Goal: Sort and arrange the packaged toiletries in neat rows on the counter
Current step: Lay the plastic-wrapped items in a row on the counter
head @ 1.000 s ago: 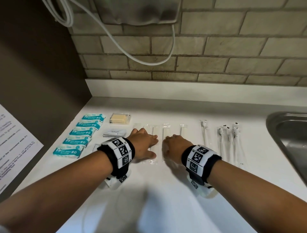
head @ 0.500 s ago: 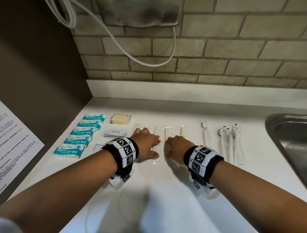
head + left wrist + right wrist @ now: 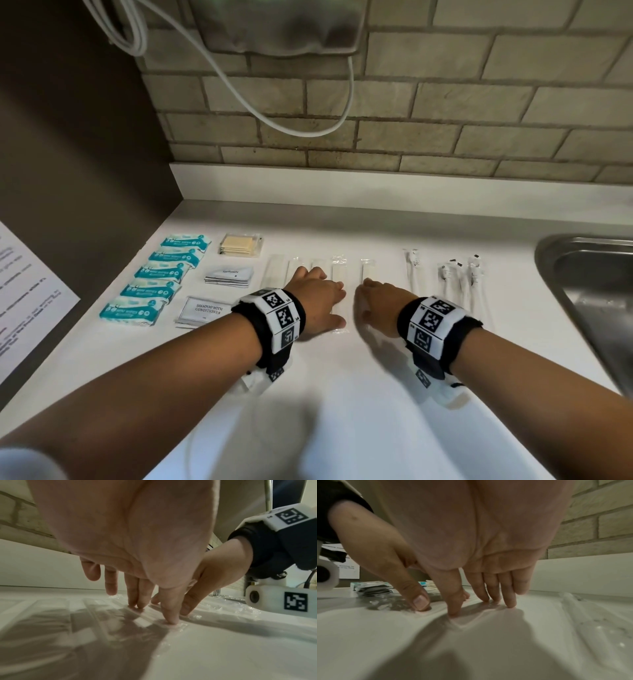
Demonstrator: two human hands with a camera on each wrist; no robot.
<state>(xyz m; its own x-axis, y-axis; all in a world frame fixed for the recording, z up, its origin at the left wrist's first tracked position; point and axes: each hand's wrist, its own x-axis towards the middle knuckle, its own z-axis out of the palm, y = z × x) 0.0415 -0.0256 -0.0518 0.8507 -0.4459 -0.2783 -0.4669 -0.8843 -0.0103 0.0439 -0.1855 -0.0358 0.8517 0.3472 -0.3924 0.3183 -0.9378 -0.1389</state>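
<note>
Several long clear-wrapped white packets (image 3: 337, 274) lie side by side on the white counter (image 3: 342, 394). My left hand (image 3: 322, 291) lies flat on the left ones, straight fingers and thumb (image 3: 169, 618) pressing the wrap. Beside it my right hand (image 3: 376, 298) presses the rightmost packet (image 3: 368, 270) with straight fingers (image 3: 510, 601) and thumb. Neither hand grips anything. Teal packets (image 3: 157, 274) form a column at the left. Next to them lie a yellow packet stack (image 3: 241, 244), toothpaste sachets (image 3: 229, 275) and shampoo sachets (image 3: 202, 308). The packets' middles are hidden under my hands.
Wrapped toothbrush-like items (image 3: 459, 277) lie in a row right of my hands. A steel sink (image 3: 589, 284) opens at the right edge. A brick wall with a hanging white cable (image 3: 274, 113) backs the counter. A dark side panel with a printed sheet (image 3: 27, 291) stands at the left.
Both hands have slid slightly to the right over the wrapped packets. The packets and the other rows lie as before.
</note>
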